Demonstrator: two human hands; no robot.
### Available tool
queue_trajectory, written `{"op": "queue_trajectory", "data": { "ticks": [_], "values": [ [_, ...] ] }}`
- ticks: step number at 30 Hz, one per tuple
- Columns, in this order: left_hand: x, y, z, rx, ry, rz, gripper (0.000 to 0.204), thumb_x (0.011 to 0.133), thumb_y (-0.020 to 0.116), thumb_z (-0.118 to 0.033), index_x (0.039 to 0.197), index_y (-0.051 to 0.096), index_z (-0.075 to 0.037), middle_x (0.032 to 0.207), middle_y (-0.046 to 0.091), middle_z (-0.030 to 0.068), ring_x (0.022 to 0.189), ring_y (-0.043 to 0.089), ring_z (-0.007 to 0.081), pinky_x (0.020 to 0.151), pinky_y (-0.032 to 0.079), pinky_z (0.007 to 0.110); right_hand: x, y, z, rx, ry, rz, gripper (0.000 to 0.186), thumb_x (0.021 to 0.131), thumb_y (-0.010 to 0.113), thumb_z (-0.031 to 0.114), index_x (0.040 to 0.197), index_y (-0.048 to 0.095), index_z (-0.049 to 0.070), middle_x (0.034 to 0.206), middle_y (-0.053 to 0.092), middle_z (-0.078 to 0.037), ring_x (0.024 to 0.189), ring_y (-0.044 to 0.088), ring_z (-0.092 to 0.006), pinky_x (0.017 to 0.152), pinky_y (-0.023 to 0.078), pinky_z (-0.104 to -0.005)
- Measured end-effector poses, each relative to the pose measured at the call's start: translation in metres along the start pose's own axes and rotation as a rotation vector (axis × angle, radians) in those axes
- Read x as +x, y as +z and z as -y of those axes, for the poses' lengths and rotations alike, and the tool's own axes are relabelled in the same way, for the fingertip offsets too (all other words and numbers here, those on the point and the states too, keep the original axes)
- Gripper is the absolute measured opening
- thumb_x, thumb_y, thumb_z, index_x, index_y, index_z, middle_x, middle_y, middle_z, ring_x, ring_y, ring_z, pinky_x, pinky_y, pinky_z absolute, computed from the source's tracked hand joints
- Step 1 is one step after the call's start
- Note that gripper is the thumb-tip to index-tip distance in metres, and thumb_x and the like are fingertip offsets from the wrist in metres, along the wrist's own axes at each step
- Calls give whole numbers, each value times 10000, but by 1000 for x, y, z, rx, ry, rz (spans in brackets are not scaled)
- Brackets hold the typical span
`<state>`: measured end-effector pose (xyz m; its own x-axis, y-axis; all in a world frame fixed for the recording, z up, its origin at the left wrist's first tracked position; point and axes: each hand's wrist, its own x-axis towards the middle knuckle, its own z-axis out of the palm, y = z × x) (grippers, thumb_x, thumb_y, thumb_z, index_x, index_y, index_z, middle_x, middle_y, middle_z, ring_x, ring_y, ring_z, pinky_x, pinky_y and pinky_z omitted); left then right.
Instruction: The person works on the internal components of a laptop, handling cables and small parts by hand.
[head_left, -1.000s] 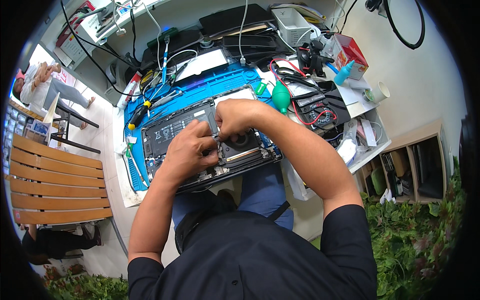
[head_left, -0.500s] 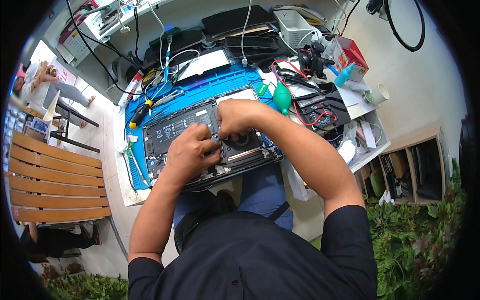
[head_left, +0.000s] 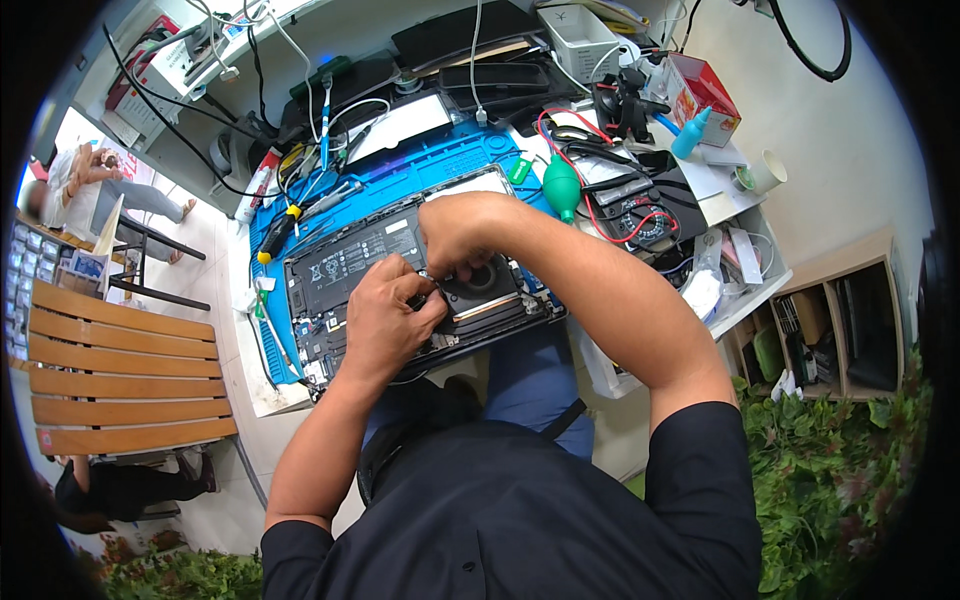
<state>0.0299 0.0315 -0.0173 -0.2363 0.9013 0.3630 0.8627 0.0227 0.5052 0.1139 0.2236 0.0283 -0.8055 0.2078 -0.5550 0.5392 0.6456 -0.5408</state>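
An opened laptop [head_left: 330, 290] with its inner parts bare lies before me on a blue work mat [head_left: 420, 175]. Its dark battery [head_left: 365, 250] fills the far left part, and a round black fan [head_left: 480, 283] sits right of the middle. My left hand [head_left: 390, 315] is closed over the laptop's middle, thumb and fingertips pinched low beside the fan. Just beyond it my right hand [head_left: 458, 235] bends down with curled fingers, its tips at the fan's upper left edge. Whatever either hand pinches is hidden by the fingers.
A yellow-black screwdriver [head_left: 280, 233] and tweezers lie left of the laptop. Beyond its right corner stand a green air blower [head_left: 561, 188], red cables and a multimeter [head_left: 645, 218]. A blue bottle [head_left: 692, 132] and a paper cup [head_left: 768, 172] are farther right. Two people are off to the left.
The whole view has shifted slightly. My left hand has edged right, nearer the fan and my right hand. My right hand stays bent over the same spot.
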Motion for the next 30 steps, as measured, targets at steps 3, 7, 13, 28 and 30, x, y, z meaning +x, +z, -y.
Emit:
{"op": "queue_trajectory", "data": {
  "ticks": [3,7,13,28,30],
  "values": [
    [-1,3,-5,10,-21,-19,107,821,847,-127,847,814,-28,833,662,103,813,698,291,760,564,408,-1,-2,5,-29,-3,5,199,836,822,182,836,823,-17,760,804,-129,607,735,-228,541,587,-369],
    [-4,4,-4,0,-76,-14,101,819,846,-123,841,819,-28,832,675,102,804,705,293,749,565,401,-2,-3,6,-27,-14,9,208,845,821,183,815,824,-23,762,806,-131,615,741,-232,552,595,-366],
    [-2,0,-9,152,-45,10,135,833,871,-195,837,842,-63,876,678,83,896,713,299,808,587,440,-4,-4,5,-65,-44,10,226,864,805,205,832,828,-18,763,810,-132,624,754,-234,575,611,-375],
    [20,-46,16,74,18,396,170,782,845,-162,902,797,-51,952,655,129,996,690,346,904,566,451,-37,74,-28,31,-547,-583,142,871,839,148,952,810,35,915,739,-147,869,744,-379,785,592,-490],
    [18,-45,22,49,50,369,186,783,840,-156,927,790,-49,964,657,135,1014,686,355,916,563,450,-33,89,-27,33,-619,-717,144,876,853,155,959,817,42,923,742,-131,862,739,-370,778,589,-487]
  ]
}}
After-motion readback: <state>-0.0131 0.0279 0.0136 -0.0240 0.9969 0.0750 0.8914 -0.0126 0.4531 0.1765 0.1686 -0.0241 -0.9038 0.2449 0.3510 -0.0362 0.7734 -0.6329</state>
